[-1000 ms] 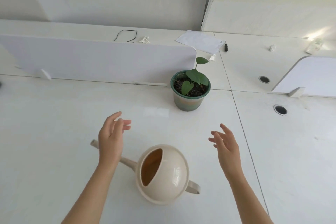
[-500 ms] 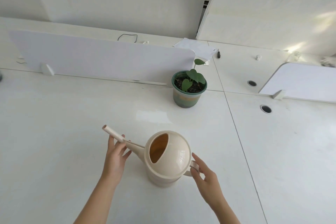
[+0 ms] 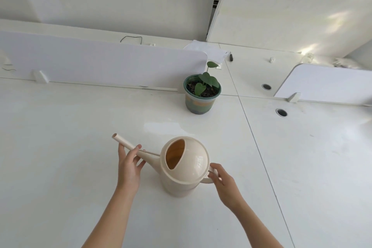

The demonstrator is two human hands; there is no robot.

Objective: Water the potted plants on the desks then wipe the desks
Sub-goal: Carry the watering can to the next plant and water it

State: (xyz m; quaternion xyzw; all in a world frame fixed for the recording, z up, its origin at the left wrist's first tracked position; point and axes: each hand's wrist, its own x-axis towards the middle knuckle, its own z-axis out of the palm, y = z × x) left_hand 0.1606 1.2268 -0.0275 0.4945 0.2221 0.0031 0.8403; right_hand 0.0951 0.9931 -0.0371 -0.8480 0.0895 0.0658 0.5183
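A cream watering can (image 3: pixel 186 167) stands on the white desk (image 3: pixel 70 147), its long spout pointing up and to the left. My left hand (image 3: pixel 128 165) is wrapped around the spout from below. My right hand (image 3: pixel 223 181) grips the handle at the can's right side. Beyond the can, near the end of a divider, stands a small green pot (image 3: pixel 202 94) with dark soil and a few heart-shaped leaves. Both hands are well short of the pot.
A low white divider (image 3: pixel 100 62) runs along the desk's far edge, another (image 3: pixel 330 84) stands at the right. Two round cable holes (image 3: pixel 281 112) sit in the right desk. Papers (image 3: pixel 207 50), a black pen (image 3: pixel 231 57) and a black cord (image 3: pixel 130 39) lie on the far desks.
A second ago both hands hovered open above the can. They have come down and closed on it, the left on the spout, the right on the handle. The view has shifted slightly.
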